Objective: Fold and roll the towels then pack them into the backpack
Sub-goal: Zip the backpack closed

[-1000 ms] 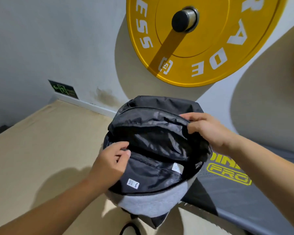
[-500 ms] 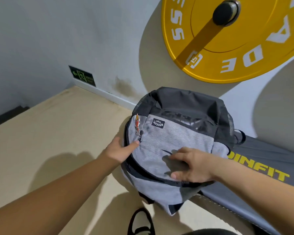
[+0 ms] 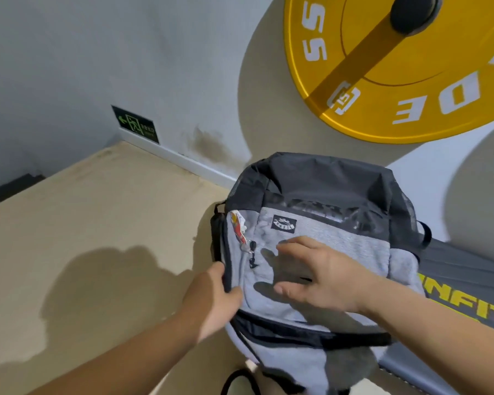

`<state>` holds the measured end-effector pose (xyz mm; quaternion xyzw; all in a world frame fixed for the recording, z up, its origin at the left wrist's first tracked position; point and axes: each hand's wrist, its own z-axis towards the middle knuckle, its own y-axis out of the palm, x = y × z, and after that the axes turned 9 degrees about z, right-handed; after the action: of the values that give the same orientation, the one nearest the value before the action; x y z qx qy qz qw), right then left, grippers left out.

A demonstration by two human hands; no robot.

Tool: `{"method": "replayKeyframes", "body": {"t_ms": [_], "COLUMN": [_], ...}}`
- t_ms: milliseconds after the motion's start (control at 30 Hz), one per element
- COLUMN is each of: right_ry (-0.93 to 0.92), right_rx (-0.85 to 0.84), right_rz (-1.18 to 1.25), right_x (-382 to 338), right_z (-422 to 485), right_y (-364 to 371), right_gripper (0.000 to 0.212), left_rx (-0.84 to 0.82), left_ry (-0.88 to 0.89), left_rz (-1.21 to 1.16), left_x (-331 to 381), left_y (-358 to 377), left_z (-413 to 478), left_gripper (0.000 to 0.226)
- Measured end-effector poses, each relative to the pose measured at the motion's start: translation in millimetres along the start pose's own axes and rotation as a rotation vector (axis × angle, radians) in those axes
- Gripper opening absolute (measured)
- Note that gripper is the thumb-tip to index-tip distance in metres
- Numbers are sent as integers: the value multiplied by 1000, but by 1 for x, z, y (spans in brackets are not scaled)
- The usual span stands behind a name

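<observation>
A grey and black backpack (image 3: 320,192) lies front side up on a tan surface (image 3: 97,223), its top toward the wall. My left hand (image 3: 214,300) pinches the backpack's dark left edge, thumb on the grey fabric. Just above that hand, a zipper pull (image 3: 251,252) hangs beside a small red and white tag. My right hand (image 3: 322,275) is spread flat, fingers straight, on or just over the grey front panel. No towel is visible; the inside of the backpack is hidden.
A large yellow weight plate (image 3: 382,81) hangs on the wall above the backpack. A dark mat with yellow letters (image 3: 468,280) lies under its right side. A black strap loop (image 3: 240,380) curls at the bottom edge. A green exit sign (image 3: 134,124) sits low on the wall.
A second ago both hands held the backpack's mouth open; its front now covers the opening. My left hand took the left edge and my right hand slid up the grey panel.
</observation>
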<state>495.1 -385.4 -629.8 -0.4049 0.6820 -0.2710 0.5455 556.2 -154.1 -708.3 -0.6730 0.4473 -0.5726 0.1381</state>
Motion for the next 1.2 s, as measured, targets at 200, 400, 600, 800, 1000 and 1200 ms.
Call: {"method": "replayKeyframes", "body": {"t_ms": [200,400,600,800,1000,1200], "right_ry": [63,53,-196,-42,37,16], "right_rx": [-231,-165,-30,-131,-193,-143], "right_rz": [-13,-313,-283,-187,-237,-167], "right_x": [-28,-34,-38,-25,-27,-23], "right_z": [22,47,89,112,119,115], "right_y": [40,39,31,37,39,47], "right_gripper": [96,122,102,68,64,67], "left_rx": [65,144,51,118,-77,-87], "left_ry": [22,66,235,312,596,589], "left_rz": [87,-49,37,243,543,389], "left_x": [-20,-28,-29,-44,-39,-35], "left_y": [-29,-38,-34,-44,-57,-28], "left_z": [21,108,150,117,23,-54], "left_gripper": [53,41,38,18,31,31]}}
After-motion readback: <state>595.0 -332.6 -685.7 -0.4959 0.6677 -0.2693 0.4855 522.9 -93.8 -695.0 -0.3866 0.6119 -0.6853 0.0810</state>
